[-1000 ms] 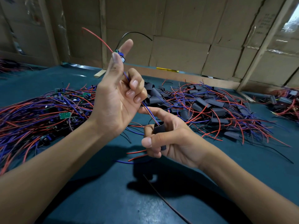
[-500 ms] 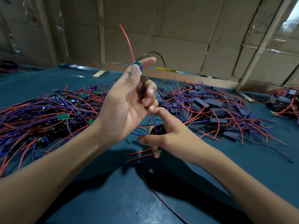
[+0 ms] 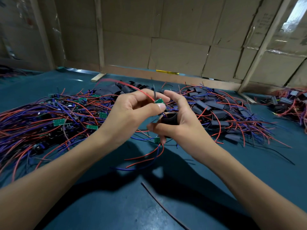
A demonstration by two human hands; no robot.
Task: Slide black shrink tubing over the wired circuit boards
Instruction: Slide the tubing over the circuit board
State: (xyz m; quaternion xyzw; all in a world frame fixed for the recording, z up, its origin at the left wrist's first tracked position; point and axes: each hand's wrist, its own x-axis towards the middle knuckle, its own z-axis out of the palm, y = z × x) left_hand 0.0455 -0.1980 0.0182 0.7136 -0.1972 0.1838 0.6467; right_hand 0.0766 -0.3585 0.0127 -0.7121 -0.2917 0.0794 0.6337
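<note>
The left hand (image 3: 132,112) pinches the circuit board (image 3: 159,101) above the black tubing (image 3: 169,119), which the right hand (image 3: 179,123) pinches open-end up to receive it.

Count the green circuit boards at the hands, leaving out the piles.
2. One green board is pinched by the left hand above the black tubing the right hand holds; the other board shows just below the right hand. Fingers may hide more.

Flattened cardboard sheets (image 3: 179,52) line the back wall behind pale wooden battens (image 3: 99,35). Daylight enters a gap (image 3: 297,12) at upper right above the teal table (image 3: 116,205).
</note>
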